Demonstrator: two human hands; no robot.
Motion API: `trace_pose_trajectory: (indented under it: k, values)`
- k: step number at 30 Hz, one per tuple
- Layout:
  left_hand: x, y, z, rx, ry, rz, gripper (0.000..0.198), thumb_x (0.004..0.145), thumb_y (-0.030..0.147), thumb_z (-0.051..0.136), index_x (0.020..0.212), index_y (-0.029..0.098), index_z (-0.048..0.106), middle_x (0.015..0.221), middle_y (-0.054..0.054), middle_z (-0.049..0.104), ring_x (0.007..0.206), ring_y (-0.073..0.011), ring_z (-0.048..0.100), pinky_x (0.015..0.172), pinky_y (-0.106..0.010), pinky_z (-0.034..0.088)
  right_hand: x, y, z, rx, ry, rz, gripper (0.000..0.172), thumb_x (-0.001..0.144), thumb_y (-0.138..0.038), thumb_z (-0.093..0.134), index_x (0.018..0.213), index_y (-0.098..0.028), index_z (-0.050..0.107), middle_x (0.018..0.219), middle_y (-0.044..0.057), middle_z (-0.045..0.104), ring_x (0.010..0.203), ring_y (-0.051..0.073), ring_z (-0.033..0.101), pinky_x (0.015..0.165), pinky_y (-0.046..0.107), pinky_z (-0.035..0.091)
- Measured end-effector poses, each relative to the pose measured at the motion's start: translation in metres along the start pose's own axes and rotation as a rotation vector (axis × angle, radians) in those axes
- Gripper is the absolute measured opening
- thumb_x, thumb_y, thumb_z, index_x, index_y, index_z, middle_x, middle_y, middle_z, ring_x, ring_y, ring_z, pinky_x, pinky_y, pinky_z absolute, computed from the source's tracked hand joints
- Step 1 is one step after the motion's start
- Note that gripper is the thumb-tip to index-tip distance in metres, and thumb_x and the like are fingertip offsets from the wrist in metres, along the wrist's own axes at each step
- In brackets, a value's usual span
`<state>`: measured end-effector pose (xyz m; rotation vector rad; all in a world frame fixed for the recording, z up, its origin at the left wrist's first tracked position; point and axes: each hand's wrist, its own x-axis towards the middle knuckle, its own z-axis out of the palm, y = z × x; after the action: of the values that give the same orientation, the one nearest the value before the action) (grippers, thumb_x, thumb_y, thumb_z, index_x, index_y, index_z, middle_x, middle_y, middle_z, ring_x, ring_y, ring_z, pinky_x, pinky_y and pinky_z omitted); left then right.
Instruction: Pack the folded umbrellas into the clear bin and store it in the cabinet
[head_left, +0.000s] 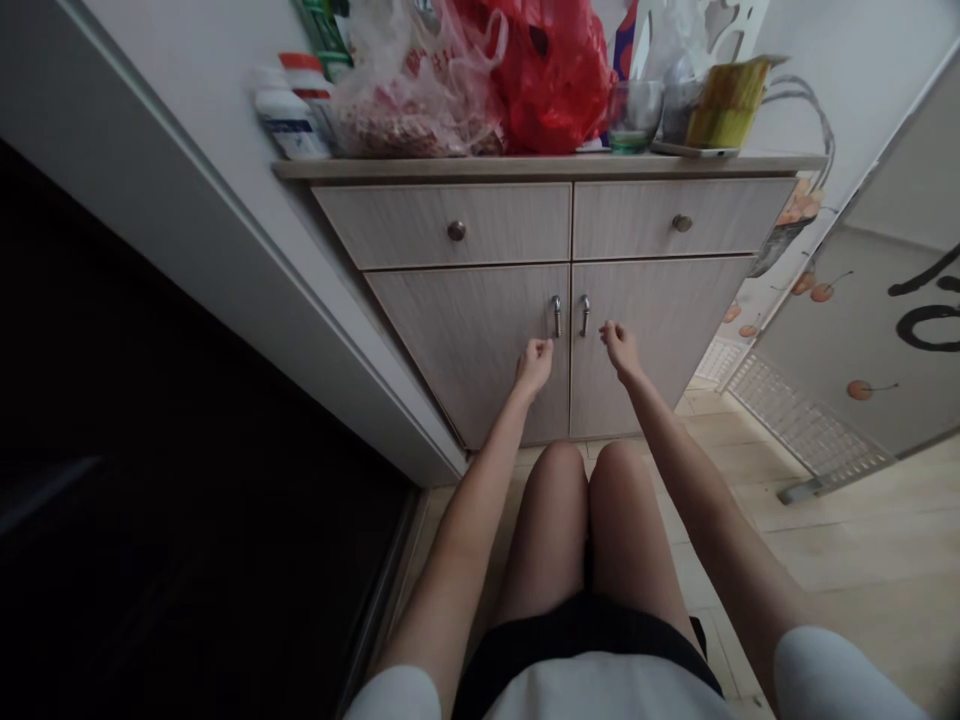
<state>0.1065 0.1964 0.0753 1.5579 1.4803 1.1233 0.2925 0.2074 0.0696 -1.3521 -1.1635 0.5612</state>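
Observation:
A pale wood-grain cabinet has two closed lower doors, the left door (480,330) and the right door (660,320). Its left metal handle (556,316) and right metal handle (585,315) stand side by side at the middle seam. Just below and left of the left handle is my left hand (535,366), its fingers curled closed. To the right of the right handle, my right hand (621,348) has its fingers bent in and closed. Both handles are fully visible, a small gap from my fingers. I see nothing held in either hand.
Above the doors are two drawers with round knobs (456,231). On the cabinet top stand white bottles (291,125), plastic bags, a red bag (555,80), a glass (634,115) and a yellow packet (727,105). A wall edge borders the left; a cherry-patterned panel (855,330) stands right.

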Motion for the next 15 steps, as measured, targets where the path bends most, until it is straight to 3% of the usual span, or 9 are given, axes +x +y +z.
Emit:
trace_pose_trajectory:
  k: [3,7,10,15]
  values:
    - [-0.039,-0.004,-0.019,-0.119,-0.119,-0.033,0.058,0.096,0.067,0.037,0.07,0.02,0.056,0.064,-0.005,0.06,0.057,-0.0147,0.058,0.059,-0.027,0.046,-0.041,-0.01,-0.022,0.046,-0.206,0.047,0.072,0.083,-0.088,0.032,0.062,-0.022,0.051,0.053,0.001,0.049,0.053,0.015,0.049,0.057,0.029,0.04]
    - [-0.065,0.013,-0.034,-0.047,-0.103,0.044,0.08,0.09,0.081,0.006,0.048,0.022,0.041,0.043,-0.002,0.039,0.043,-0.0125,0.042,0.048,-0.028,0.032,-0.067,-0.038,-0.037,0.078,-0.321,0.022,0.076,0.082,-0.092,0.027,0.051,-0.024,0.041,0.045,-0.001,0.038,0.045,0.012,0.039,0.05,0.027,0.035]
    - [-0.057,0.031,-0.035,0.024,-0.055,0.095,0.087,0.084,0.081,-0.011,0.043,0.022,0.038,0.04,-0.004,0.035,0.044,-0.014,0.043,0.047,-0.029,0.029,-0.062,-0.058,-0.037,0.114,-0.295,0.048,0.078,0.083,-0.092,0.017,0.055,-0.025,0.044,0.045,-0.003,0.031,0.041,0.012,0.034,0.044,0.027,0.03]
    - [-0.021,0.043,-0.025,-0.022,-0.09,-0.011,0.093,0.083,0.082,-0.013,0.049,0.022,0.049,0.039,-0.006,0.036,0.045,-0.0159,0.045,0.044,-0.029,0.025,-0.037,-0.065,-0.03,0.076,-0.214,0.068,0.086,0.084,-0.09,0.005,0.068,-0.025,0.058,0.047,-0.002,0.031,0.041,0.013,0.031,0.041,0.028,0.029]
